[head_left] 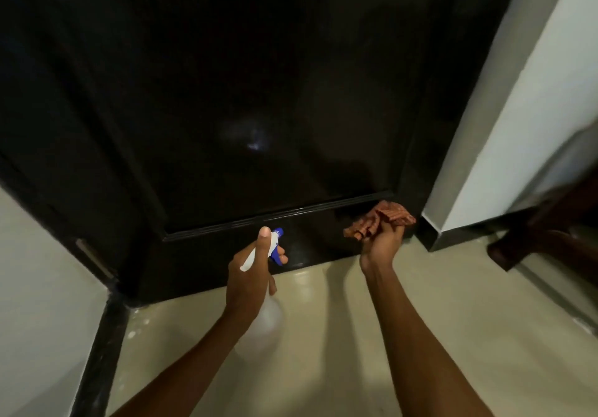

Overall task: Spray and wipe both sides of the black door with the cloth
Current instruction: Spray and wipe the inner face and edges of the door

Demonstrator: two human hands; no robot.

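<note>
Left hand (250,264) grips the neck of a spray bottle (263,297), thumb raised along the white head and fingers curled on the blue trigger. The nozzle aims forward at the lowest part of the black door (259,93), just ahead of and above the hand, while the translucent body hangs down over the pale floor (323,352). A faint misty patch shows on the door panel higher up, above this hand.

To the right, the right hand (382,238) clutches a bunched reddish striped cloth (382,219) and holds it against the door's bottom right corner, close to the dark frame and the white wall (517,125) beyond.

Both hands sit low, near the door's foot, with the door face rising directly in front of them; the cloth hand is the one touching it. Judging by this, the lower strip of this side is being worked, and a sideways sweep leftward along the bottom rail looks like the natural follow-on.
</note>
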